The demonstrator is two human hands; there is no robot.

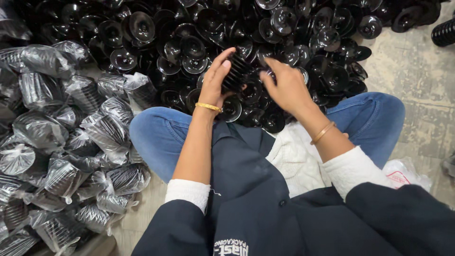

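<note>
I sit cross-legged on the floor in blue jeans before a big heap of loose black plastic discs (189, 42). My left hand (217, 78) grips a ribbed stack of black discs (237, 71) from its left side, fingers stretched up along it. My right hand (284, 85) touches the right end of the same stack, fingers curled over it, above the heap. A gold bangle circles each wrist. The stack's lower part is hidden behind my hands.
Several clear plastic bags holding stacks of black discs (61, 156) are piled on my left. Another black ribbed stack (444, 32) lies at the far right edge. A flat clear bag with red print (403, 174) lies on the grey floor (417, 80) by my right knee.
</note>
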